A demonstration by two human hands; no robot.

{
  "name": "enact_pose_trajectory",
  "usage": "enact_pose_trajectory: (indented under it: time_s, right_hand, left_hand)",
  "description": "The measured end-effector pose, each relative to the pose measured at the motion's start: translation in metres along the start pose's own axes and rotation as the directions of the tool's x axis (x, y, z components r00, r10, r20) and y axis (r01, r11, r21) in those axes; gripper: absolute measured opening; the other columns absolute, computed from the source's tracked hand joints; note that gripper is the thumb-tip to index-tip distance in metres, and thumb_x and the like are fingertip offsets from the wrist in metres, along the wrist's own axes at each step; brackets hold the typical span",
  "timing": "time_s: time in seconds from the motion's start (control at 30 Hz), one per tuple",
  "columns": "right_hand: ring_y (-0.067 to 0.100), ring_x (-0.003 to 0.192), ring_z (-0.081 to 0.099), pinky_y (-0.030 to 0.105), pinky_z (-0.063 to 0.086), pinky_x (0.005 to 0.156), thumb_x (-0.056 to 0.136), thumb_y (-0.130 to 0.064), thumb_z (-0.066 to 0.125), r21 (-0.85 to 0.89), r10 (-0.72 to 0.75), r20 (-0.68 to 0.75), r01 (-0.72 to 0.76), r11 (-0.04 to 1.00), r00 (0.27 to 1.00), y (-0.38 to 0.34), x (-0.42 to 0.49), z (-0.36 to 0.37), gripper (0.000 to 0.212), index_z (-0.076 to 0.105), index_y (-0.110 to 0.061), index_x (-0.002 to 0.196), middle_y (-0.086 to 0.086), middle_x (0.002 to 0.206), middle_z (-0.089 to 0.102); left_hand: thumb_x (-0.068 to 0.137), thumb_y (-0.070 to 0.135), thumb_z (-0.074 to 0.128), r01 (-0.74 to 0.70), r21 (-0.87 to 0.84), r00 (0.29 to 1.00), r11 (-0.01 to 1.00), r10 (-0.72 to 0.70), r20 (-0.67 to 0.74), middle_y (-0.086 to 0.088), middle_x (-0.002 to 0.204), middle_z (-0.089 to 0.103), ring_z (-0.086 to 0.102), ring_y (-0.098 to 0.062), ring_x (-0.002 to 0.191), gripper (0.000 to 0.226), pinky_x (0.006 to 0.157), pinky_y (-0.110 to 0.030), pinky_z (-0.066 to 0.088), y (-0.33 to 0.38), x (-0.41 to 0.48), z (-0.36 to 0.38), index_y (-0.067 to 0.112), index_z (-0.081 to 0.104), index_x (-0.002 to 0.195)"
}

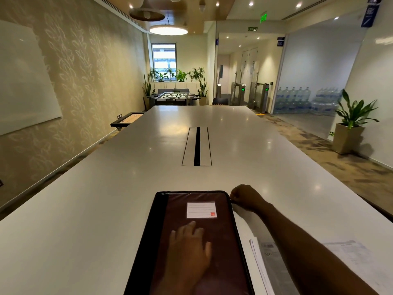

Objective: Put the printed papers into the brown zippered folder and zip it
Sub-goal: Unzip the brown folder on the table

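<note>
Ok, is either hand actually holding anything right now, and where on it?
The right hand pinches the brown folder at its far right corner, apparently at the zipper; the pull is hidden. The left hand only presses flat on the cover.

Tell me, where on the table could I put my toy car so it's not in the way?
Left of the brown folder the white table is bare to its edge. Beyond the folder it is bare up to the cable slot, and past that too. The near right is crowded: the printed papers and the right hand at the folder's corner. The left hand presses the cover.
</note>
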State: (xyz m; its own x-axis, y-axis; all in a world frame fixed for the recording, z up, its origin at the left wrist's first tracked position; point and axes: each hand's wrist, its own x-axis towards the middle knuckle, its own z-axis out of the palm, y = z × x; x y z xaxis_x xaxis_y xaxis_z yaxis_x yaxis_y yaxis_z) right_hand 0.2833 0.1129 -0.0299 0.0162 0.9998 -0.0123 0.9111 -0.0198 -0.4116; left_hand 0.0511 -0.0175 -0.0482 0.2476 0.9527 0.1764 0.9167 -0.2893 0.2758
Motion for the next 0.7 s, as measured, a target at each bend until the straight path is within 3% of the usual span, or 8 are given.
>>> enact_pose_trajectory:
  time_s: [0.13, 0.2, 0.37, 0.7]
  right_hand:
    - [0.026, 0.098, 0.065, 0.032, 0.050, 0.079, 0.086, -0.022, 0.058, -0.183, -0.052, -0.172, 0.020, 0.983, 0.984, 0.001, -0.006, 0.010, 0.021, 0.077, -0.023, 0.095, 0.005, 0.104, 0.070]
    - [0.025, 0.102, 0.061, 0.034, 0.046, 0.080, 0.088, -0.025, 0.054, -0.293, -0.097, -0.189, 0.038, 0.955, 0.977, 0.002, -0.010, 0.011, 0.025, 0.076, -0.030, 0.098, 0.000, 0.103, 0.070]
    - [0.021, 0.109, 0.050, 0.037, 0.031, 0.080, 0.092, -0.029, 0.054, -0.298, -0.135, -0.170, 0.080, 0.951, 0.976, 0.006, -0.020, 0.007, 0.024, 0.074, -0.039, 0.100, -0.010, 0.104, 0.069]
    - [0.017, 0.108, 0.049, 0.037, 0.027, 0.080, 0.088, -0.032, 0.062, -0.259, -0.225, -0.171, 0.177, 0.950, 0.959, 0.003, -0.072, 0.003, 0.016, 0.077, -0.036, 0.094, -0.012, 0.100, 0.072]
  left_hand:
    - [0.069, 0.078, 0.043, 0.064, -0.121, 0.973, 0.991, -0.035, 0.228, -0.002, 0.160, 0.011, 0.004, -0.023, 0.147, 0.096, 0.115, -0.054, -0.003, 0.060, -0.014, 0.004, 0.029, 0.023, 0.148]
    - [0.070, 0.075, 0.048, 0.100, -0.086, 0.960, 0.991, -0.073, 0.269, -0.006, 0.161, 0.000, -0.008, -0.025, 0.147, 0.103, 0.109, -0.061, -0.013, 0.073, -0.016, 0.011, 0.025, 0.011, 0.152]
    - [0.076, 0.045, 0.051, 0.106, -0.208, 0.979, 0.972, -0.066, 0.191, -0.001, 0.161, 0.008, -0.004, -0.022, 0.147, 0.082, 0.106, -0.064, -0.017, 0.079, -0.014, 0.021, 0.024, 0.021, 0.149]
    - [0.079, 0.041, 0.053, 0.073, -0.298, 0.993, 0.952, -0.040, 0.115, 0.000, 0.156, 0.026, 0.008, -0.016, 0.147, 0.063, 0.107, -0.065, -0.016, 0.079, -0.017, 0.019, 0.019, 0.045, 0.137]
